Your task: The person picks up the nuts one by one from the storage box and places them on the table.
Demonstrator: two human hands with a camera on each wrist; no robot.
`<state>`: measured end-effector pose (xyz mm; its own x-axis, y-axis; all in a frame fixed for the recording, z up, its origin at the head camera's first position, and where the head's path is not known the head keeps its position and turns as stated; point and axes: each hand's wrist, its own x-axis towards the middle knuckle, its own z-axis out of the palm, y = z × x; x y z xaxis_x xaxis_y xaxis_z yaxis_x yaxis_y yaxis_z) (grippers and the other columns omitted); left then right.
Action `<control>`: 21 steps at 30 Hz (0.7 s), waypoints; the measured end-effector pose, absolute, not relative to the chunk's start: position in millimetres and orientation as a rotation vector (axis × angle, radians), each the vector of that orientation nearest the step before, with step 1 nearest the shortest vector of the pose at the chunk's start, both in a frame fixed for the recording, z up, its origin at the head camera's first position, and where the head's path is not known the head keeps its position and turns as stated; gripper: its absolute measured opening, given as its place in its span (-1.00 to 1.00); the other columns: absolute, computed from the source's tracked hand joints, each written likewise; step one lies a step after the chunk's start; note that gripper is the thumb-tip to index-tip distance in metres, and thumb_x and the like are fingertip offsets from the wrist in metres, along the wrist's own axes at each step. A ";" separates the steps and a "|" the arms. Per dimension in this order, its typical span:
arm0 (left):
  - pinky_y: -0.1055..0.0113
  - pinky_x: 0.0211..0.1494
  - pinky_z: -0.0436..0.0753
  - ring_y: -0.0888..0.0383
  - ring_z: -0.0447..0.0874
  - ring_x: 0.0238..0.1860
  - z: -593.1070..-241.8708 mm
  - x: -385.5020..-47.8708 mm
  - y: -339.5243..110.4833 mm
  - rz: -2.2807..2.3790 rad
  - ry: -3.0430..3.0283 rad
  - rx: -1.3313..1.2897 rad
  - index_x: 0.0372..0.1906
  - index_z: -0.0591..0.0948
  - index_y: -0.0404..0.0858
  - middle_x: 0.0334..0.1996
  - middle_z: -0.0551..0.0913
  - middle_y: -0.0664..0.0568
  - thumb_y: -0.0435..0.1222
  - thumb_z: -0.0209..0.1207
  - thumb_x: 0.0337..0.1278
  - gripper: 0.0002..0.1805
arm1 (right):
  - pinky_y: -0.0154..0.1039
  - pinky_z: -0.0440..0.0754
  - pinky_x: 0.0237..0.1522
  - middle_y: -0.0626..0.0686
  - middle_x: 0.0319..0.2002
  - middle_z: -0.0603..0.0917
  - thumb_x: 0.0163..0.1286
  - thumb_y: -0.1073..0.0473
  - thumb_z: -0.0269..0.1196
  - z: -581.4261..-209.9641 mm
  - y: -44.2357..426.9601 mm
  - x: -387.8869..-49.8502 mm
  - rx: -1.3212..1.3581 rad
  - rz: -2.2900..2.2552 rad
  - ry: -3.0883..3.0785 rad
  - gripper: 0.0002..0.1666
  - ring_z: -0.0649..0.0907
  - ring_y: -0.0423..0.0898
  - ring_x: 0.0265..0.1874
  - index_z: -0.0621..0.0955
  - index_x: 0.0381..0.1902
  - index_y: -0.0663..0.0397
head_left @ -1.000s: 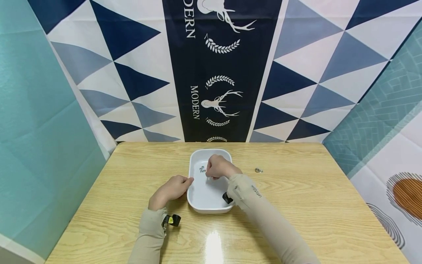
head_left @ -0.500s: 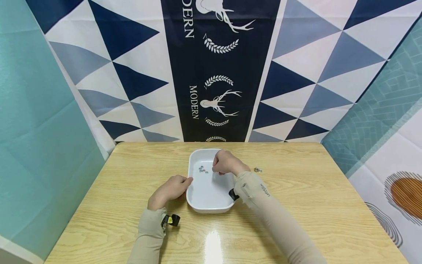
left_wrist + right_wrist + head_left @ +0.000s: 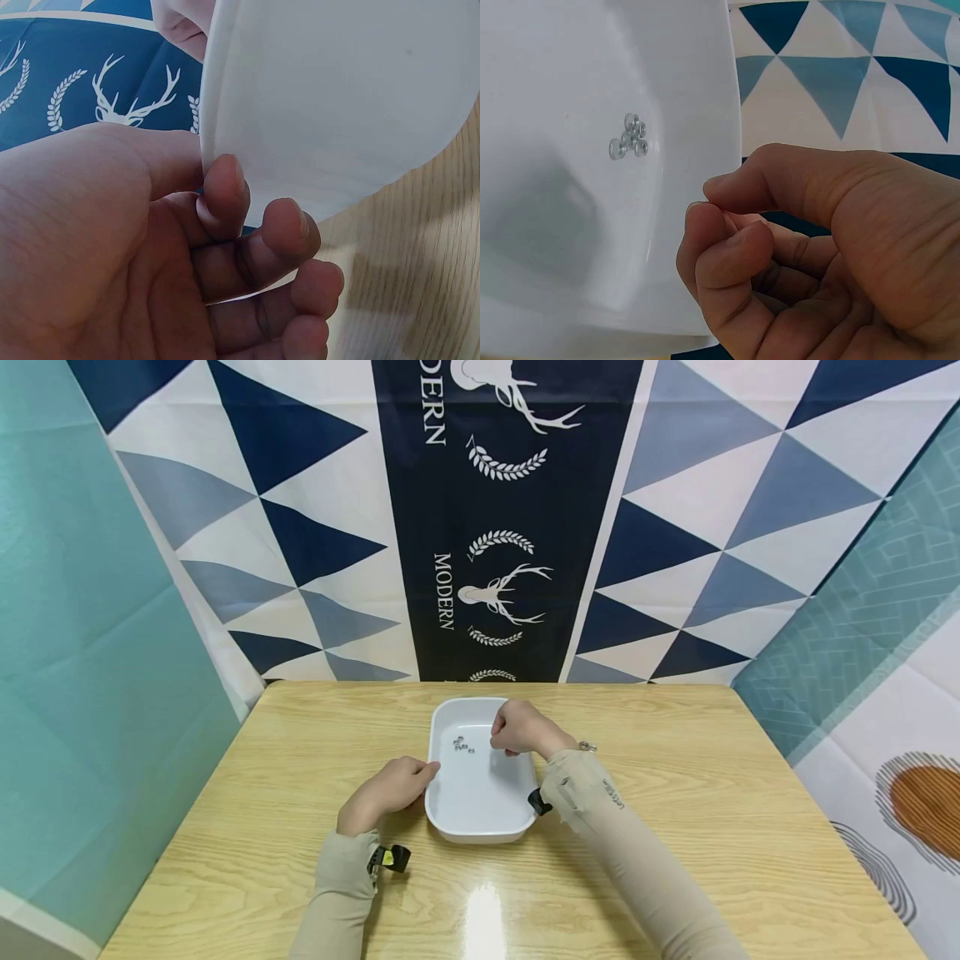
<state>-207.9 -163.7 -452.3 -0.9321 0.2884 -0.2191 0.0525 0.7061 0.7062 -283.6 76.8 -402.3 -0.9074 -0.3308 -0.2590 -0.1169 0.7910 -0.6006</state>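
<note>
Hand and Workpiece Positions at the White Tray

The white rectangular tray (image 3: 480, 797) rests on the wood-grain table (image 3: 285, 885), near its rear edge. The left hand (image 3: 390, 792) grips the tray's left side: the thumb laps over the rim, the index finger bears against the outer wall, and the remaining fingers curl beneath.

The right hand (image 3: 523, 728) is located over the right side of the tray, above the floor. Its thumb and index fingertip are pressed together, with nothing visible between them; the other fingers are curled toward the palm.

A group of small clear spool-shaped pieces (image 3: 630, 137) lies on the tray floor toward the rear, to the left of the right hand. Most sit close together; the head view shows one slightly apart. Further small shiny pieces (image 3: 588, 747) lie on the table to the right of the tray, just beside the right wrist and partly hidden by it.
</note>
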 end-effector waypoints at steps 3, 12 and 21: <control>0.34 -0.43 0.39 0.18 0.33 -0.66 -452.1 -207.8 -163.0 1.061 2.608 0.270 -0.42 0.66 -0.23 -0.74 0.37 0.09 -0.06 -0.14 0.66 -0.46 | -0.32 0.64 -0.42 0.11 -0.35 0.67 0.30 0.33 0.35 -401.4 79.3 -283.3 -0.343 -0.854 2.628 -0.94 0.65 -0.09 -0.52 0.64 -0.35 0.17; 0.34 -0.43 0.38 0.18 0.32 -0.67 -451.6 -207.6 -162.5 1.065 2.607 0.254 -0.36 0.68 -0.22 -0.75 0.37 0.09 -0.06 -0.13 0.65 -0.48 | -0.30 0.65 -0.40 0.11 -0.35 0.68 0.31 0.34 0.33 -399.0 87.8 -282.6 -0.333 -0.872 2.621 -0.96 0.66 -0.09 -0.52 0.64 -0.32 0.19; 0.34 -0.42 0.38 0.18 0.32 -0.66 -452.1 -207.2 -161.4 1.049 2.614 0.243 -0.35 0.69 -0.22 -0.75 0.36 0.08 -0.06 -0.13 0.66 -0.48 | -0.31 0.66 -0.41 0.11 -0.36 0.68 0.30 0.34 0.34 -398.2 92.2 -282.5 -0.329 -0.873 2.626 -0.96 0.66 -0.10 -0.52 0.64 -0.32 0.19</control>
